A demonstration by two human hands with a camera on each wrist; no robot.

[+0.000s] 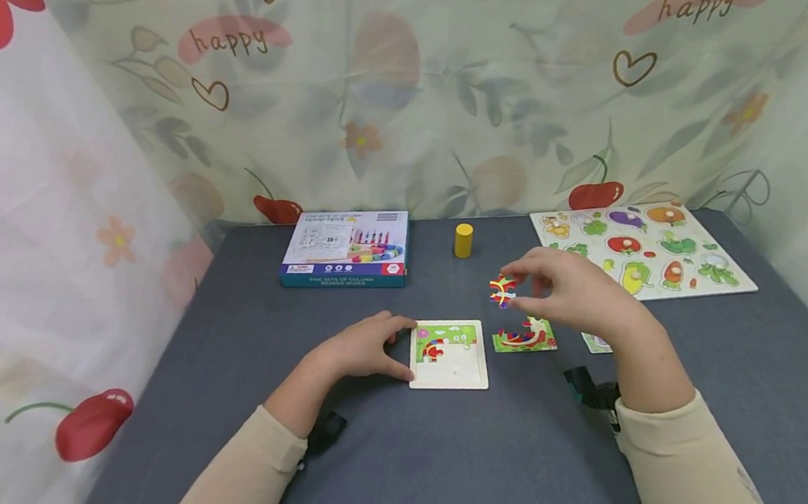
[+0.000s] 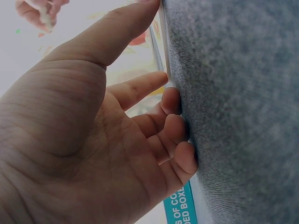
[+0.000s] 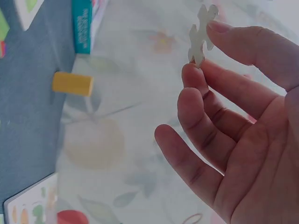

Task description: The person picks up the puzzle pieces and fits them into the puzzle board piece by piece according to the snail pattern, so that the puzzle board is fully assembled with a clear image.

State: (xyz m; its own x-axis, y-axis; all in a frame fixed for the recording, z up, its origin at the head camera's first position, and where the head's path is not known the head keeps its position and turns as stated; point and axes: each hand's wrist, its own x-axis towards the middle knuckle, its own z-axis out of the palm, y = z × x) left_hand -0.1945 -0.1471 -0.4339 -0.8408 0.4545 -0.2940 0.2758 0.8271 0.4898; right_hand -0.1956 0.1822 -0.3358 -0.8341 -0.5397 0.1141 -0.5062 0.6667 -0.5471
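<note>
My right hand pinches a jigsaw piece between thumb and fingertips, above the table. Red, yellow and blue show on its face in the head view; its pale back shows in the right wrist view. At the left edge of a square puzzle tray, my left hand rests on the table, thumb and index finger extended and touching that edge. Joined pieces with a green and red picture fill the tray's upper part. More loose pieces lie together right of the tray, below my right hand.
A boxed bead set lies at the back left. Near the back edge stands a yellow cylinder. A vegetable picture board lies at the back right, and another card shows partly beneath the right forearm.
</note>
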